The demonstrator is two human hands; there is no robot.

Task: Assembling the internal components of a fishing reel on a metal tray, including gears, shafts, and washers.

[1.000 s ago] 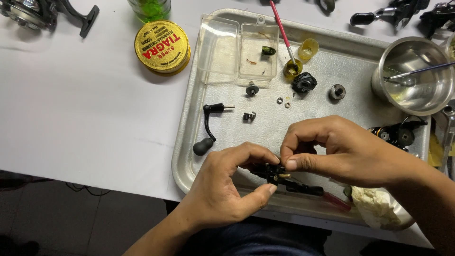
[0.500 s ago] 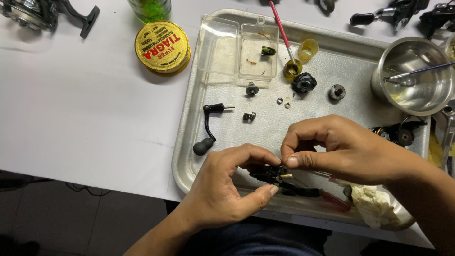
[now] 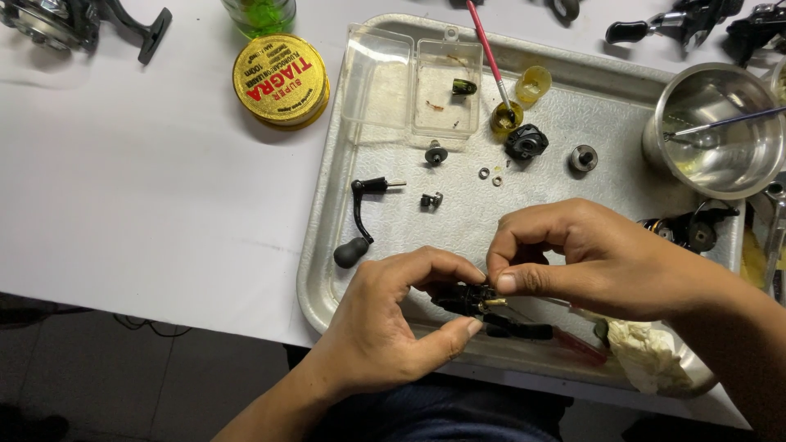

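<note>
My left hand (image 3: 391, 323) pinches a small black reel part (image 3: 467, 300) with a brass-coloured tip, low over the front of the metal tray (image 3: 327, 237). My right hand (image 3: 589, 258) comes in from the right, thumb and fingers closed on the same part from above. A black bar-shaped piece (image 3: 517, 331) lies just under the hands. The part's middle is hidden by my fingers.
On the tray lie a black crank handle (image 3: 358, 221), small black parts (image 3: 525, 142), washers (image 3: 490, 175), an open clear plastic box (image 3: 413, 86), a red-handled brush (image 3: 489, 54), a steel cup (image 3: 716, 131) and a rag (image 3: 647, 357). A round gold tin (image 3: 280, 79) sits left of the tray.
</note>
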